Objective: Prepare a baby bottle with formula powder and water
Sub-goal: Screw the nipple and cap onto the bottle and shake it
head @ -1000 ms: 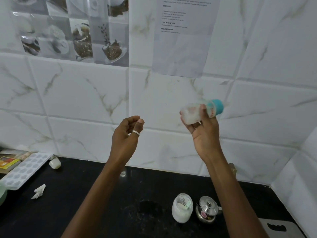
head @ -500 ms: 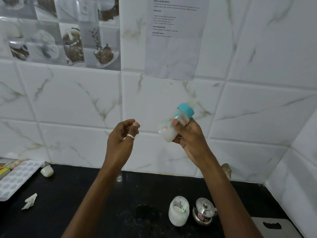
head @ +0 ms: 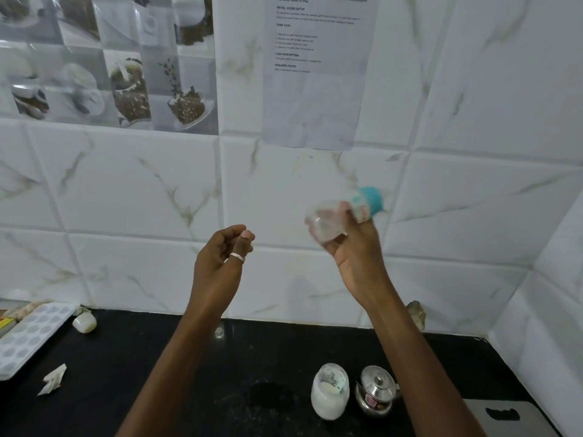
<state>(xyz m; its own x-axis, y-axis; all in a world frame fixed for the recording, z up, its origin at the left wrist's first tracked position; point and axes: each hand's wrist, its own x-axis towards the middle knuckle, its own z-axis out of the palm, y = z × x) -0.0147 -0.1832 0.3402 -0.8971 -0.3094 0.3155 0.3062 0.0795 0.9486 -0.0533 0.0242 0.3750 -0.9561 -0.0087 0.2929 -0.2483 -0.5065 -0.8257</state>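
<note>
The right hand (head: 356, 260) holds the bottle (head: 344, 216) tilted in the air before the wall, fingers wrapped around it. The left hand (head: 220, 263) is empty, fingers curled loosely. A jar (head: 329, 392) stands on the desk (head: 189, 373).

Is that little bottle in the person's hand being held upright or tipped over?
Tipped. The baby bottle lies nearly sideways in the right hand, its teal cap pointing up and right. It looks blurred.
</note>
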